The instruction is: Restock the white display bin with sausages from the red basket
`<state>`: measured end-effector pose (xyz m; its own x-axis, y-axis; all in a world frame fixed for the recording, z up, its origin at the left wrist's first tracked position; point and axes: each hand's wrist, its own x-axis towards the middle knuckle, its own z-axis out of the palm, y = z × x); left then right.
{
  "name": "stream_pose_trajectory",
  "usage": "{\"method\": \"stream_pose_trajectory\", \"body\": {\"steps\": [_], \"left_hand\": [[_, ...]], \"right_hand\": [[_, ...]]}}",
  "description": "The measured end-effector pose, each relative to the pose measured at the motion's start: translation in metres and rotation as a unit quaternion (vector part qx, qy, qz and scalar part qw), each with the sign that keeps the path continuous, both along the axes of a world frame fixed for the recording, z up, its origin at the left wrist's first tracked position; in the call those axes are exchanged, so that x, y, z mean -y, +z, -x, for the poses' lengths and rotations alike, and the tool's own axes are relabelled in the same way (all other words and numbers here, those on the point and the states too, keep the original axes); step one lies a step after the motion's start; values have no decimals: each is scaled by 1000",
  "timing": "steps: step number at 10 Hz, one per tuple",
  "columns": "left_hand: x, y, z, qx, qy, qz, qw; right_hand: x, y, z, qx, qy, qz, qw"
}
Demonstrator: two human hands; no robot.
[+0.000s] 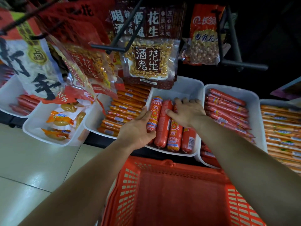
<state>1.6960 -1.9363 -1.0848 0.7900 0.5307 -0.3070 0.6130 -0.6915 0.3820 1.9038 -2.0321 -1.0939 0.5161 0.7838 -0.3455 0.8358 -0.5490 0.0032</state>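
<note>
The sausages (163, 123) are laid lengthwise, near to far, in the white display bin (184, 88); the left hand (138, 128) is cupped against the leftmost, the right hand (185, 111) spread flat on top.

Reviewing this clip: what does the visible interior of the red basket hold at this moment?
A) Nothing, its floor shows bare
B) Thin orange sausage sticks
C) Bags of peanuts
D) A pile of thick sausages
A: the red basket shows only bare floor, while both hands rest on the thick sausages lying in the white display bin.
</note>
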Motion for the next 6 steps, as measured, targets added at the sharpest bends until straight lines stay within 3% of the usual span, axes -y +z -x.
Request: {"method": "stream_pose_trajectory", "body": {"steps": [3,5,6], "left_hand": [[0,2,-2,-28,-19,5,999],[7,31,-9,-45,1,0,999],[23,56,-1,-61,-25,-19,998]], "right_hand": [[-2,8,-7,-18,1,31,999],[42,36,12,-30,-36,-65,997],[72,64,23,-17,-48,-48,998]]}}
